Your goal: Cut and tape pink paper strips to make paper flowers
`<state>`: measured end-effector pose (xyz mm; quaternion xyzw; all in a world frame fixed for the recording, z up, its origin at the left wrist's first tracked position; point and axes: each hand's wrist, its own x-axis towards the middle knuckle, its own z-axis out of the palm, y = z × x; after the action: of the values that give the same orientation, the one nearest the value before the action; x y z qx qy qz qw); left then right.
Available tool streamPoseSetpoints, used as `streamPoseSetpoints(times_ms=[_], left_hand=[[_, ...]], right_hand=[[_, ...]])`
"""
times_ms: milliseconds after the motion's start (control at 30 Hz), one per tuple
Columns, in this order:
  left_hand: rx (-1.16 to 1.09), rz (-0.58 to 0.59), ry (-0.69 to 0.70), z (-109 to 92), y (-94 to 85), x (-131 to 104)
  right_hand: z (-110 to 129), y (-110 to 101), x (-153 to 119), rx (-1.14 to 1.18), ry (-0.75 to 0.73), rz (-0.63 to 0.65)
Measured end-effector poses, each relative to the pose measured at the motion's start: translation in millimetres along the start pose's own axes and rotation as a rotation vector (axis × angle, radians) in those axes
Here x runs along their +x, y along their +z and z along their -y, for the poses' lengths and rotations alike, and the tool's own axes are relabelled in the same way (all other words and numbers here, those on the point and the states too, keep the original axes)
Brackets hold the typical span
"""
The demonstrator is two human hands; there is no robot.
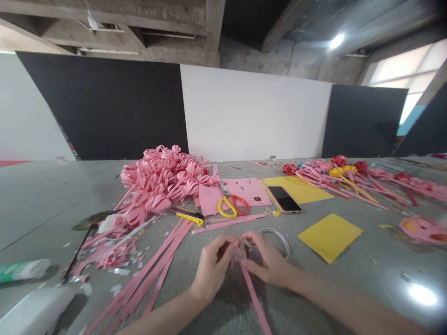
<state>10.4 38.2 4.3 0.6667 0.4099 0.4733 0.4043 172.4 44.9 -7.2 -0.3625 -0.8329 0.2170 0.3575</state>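
Above the grey table, my left hand (213, 264) pinches the upper end of a pink paper strip (254, 294), fingers closed. My right hand (266, 261) is closed at the same end, its fingertips almost meeting the left ones; what exactly lies between them is partly hidden. From the fingers the strip's loose length hangs down toward me. A clear ring-shaped tape roll (287, 245) lies just behind my right hand. Beyond my left hand are a yellow utility knife (190, 216) and scissors (233, 204) with one yellow and one red handle.
Pink paper curls (164, 179) are heaped at the back left, with long pink strips (146, 279) and scraps nearer. A phone (284, 200) rests on yellow paper (316, 191). Another yellow sheet (331, 237) and paper flowers (344, 170) lie right. A glue tube (26, 270) is far left.
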Motion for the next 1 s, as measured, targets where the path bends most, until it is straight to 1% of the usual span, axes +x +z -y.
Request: streamPoseSetpoints(times_ms=[67, 133, 267, 367, 433, 533, 700, 833, 1000], left_hand=[[-0.086, -0.056, -0.123, 2.3, 0.0, 3.1], [-0.157, -0.067, -0.19, 5.2, 0.0, 6.0], [-0.233, 0.001, -0.279, 9.5, 0.1, 9.8], [-0.215, 0.068, -0.317, 10.9, 0.0, 10.3], [-0.194, 0.098, -0.325, 11.8, 0.0, 10.2], [-0.174, 0.146, -0.316, 14.0, -0.1, 10.1], [-0.165, 0.231, -0.321, 18.1, 0.0, 9.8], [-0.142, 0.283, -0.309, 19.0, 0.6, 8.5], [-0.124, 0.307, -0.289, 17.9, 1.3, 7.2]], right_hand=[[2.7, -2.7, 0.3, 0.053, 0.009, -0.005], [2.3, -3.2, 1.5, 0.044, 0.051, -0.056], [-4.7, -0.1, 5.1, -0.034, 0.094, -0.205], [-10.7, 1.3, 6.0, -0.05, 0.09, -0.261], [-13.6, 1.1, 5.7, -0.053, 0.079, -0.274], [-15.2, 0.2, 5.1, -0.019, 0.06, -0.241], [-11.8, 0.3, 4.9, 0.146, 0.053, -0.073], [-10.5, 1.5, 3.8, 0.185, 0.043, -0.043], [-10.0, 1.9, 3.5, 0.166, 0.026, 0.01]])
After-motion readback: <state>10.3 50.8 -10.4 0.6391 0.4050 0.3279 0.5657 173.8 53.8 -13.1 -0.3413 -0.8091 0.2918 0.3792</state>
